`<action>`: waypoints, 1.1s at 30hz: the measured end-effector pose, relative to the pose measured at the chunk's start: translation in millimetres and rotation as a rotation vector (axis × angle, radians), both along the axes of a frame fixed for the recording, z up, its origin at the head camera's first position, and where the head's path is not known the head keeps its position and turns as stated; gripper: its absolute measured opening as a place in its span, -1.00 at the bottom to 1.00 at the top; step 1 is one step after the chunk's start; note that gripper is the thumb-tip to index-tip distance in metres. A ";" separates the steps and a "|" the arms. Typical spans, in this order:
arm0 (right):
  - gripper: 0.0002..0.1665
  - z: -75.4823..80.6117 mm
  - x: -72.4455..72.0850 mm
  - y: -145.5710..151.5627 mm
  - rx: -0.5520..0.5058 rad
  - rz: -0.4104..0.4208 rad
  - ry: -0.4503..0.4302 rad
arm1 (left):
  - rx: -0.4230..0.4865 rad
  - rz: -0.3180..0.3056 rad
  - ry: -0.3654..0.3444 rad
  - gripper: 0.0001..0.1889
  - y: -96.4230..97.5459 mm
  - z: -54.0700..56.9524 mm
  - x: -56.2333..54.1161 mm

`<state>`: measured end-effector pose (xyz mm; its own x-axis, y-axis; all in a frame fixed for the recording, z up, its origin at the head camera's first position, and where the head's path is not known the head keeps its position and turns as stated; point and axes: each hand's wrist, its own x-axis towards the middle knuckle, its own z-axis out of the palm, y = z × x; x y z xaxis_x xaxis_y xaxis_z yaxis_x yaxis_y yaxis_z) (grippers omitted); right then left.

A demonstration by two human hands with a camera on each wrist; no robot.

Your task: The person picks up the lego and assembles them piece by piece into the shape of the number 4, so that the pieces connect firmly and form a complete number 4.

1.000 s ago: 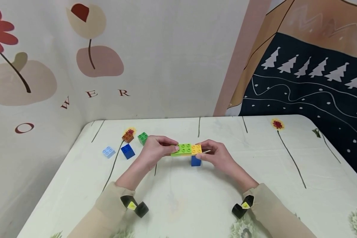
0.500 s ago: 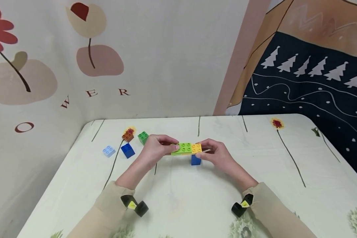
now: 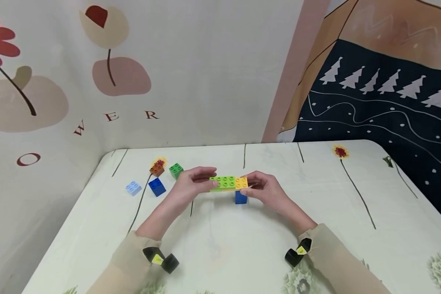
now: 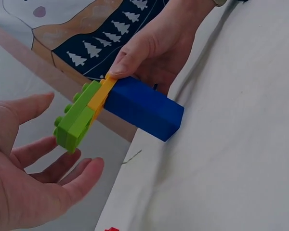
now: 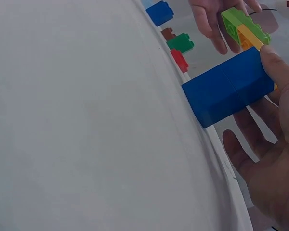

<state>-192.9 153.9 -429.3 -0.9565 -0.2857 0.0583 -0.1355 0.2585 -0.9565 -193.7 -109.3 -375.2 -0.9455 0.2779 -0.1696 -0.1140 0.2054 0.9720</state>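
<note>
While beige sleeves [image 3: 114, 267] run out of the lower edge of the head view, a black wrist camera [image 3: 161, 260] sits on each cuff. Beyond them, the right hand [image 3: 266, 190] keeps a narrow grip, clamped on a yellow brick [image 3: 241, 183] between thumb and fingers. The left hand [image 3: 189, 185] has its grip apart, thumb and fingers spread around the free end of a lime-green brick [image 3: 226, 182]; whether a fingertip brushes it, I cannot say for sure. Yellow and lime-green are joined above the middle of the desk [image 3: 220, 245], with an upright blue stack [image 5: 231, 86] under the yellow end. In the head view, most of that stack hides behind them. Further left lie a light blue brick [image 3: 133, 188], a dark blue brick [image 3: 157, 186], a brown brick [image 3: 157, 169] and a dark green brick [image 3: 176, 170]. A red brick [image 5: 179, 60] shows in the right wrist view; the left wrist view cuts off a red piece at its bottom edge. Furthest back hangs printed cloth [image 3: 206, 81].
</note>
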 end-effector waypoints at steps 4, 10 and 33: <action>-0.56 -0.1 0.4 -0.6 0.003 -0.004 -0.012 | 0.046 0.032 0.014 -0.54 -11.6 3.6 1.3; -0.55 1.4 1.2 -0.8 0.017 -0.006 -0.028 | -0.051 0.145 0.114 -0.57 -25.9 -0.2 1.2; -0.57 4.4 1.2 -0.7 0.027 0.003 -0.022 | -0.430 0.118 0.265 -0.48 -37.1 -44.7 -23.6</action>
